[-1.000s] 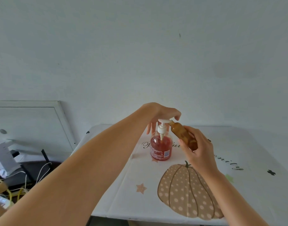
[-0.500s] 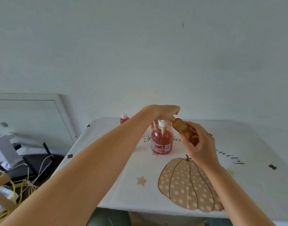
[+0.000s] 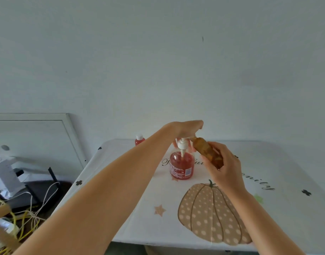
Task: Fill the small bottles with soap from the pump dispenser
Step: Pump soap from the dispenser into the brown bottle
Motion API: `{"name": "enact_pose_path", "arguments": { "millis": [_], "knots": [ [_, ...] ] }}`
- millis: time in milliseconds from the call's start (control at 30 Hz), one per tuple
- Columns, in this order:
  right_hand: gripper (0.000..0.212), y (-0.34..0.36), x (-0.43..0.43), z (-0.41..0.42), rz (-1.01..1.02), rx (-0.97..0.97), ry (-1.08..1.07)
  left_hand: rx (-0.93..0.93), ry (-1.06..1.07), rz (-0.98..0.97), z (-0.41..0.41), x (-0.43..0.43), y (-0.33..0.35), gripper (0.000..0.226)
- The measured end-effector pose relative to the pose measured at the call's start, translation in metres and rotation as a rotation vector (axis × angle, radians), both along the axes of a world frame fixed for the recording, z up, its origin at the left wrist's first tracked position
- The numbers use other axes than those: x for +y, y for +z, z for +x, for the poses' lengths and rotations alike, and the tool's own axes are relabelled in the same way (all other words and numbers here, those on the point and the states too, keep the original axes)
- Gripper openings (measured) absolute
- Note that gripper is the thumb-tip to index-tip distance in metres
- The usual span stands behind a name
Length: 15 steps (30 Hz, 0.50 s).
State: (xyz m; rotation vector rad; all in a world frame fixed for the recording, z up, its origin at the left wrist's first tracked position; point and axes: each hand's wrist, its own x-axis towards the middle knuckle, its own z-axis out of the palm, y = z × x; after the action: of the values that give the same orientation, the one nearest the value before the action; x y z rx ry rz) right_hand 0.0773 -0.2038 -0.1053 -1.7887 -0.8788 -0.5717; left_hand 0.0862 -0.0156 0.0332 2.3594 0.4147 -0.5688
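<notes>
**Amber bottle held to the pump spout**

The pump dispenser [image 3: 182, 166], a clear bottle of red soap with a white pump, stands upright on the surface [image 3: 286, 208], toward the far edge and about midway between the left and right edges. The left hand [image 3: 185, 128] lies palm down on top of the pump head. It presses rather than grips, and its fingers [image 3: 190, 146] droop loosely behind the pump neck.

The right hand [image 3: 226, 168] grips a small amber bottle [image 3: 207, 152], fingers and thumb wrapped round its lower half. The bottle is in the air, just right of the dispenser, and is tilted so that its mouth points up and left and meets the tip of the spout under the left hand. How full it is cannot be told.

A second small bottle [image 3: 139, 140], red with a white cap, stands upright at the far edge near the far left corner, well apart from the dispenser.

The cloth over the surface bears a dotted pumpkin print [image 3: 209, 214] near the near edge and a small star [image 3: 159, 210] to its left. Off the left edge, lower down, lie tangled yellow and white cables [image 3: 29, 214], and a white frame [image 3: 67, 126] leans against the wall.
</notes>
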Motion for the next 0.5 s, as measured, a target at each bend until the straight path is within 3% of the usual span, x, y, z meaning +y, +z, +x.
{"name": "enact_pose_path", "arguments": {
  "millis": [133, 500],
  "knots": [
    [0.038, -0.003, 0.000, 0.003, -0.045, -0.019, 0.007, -0.090, 0.089, -0.048, 0.000, -0.001, -0.016, 0.059],
    [0.040, 0.002, 0.000, -0.004, 0.004, 0.052, 0.049, -0.030, 0.044, 0.013, -0.007, -0.012, 0.007, 0.054]
  ]
}}
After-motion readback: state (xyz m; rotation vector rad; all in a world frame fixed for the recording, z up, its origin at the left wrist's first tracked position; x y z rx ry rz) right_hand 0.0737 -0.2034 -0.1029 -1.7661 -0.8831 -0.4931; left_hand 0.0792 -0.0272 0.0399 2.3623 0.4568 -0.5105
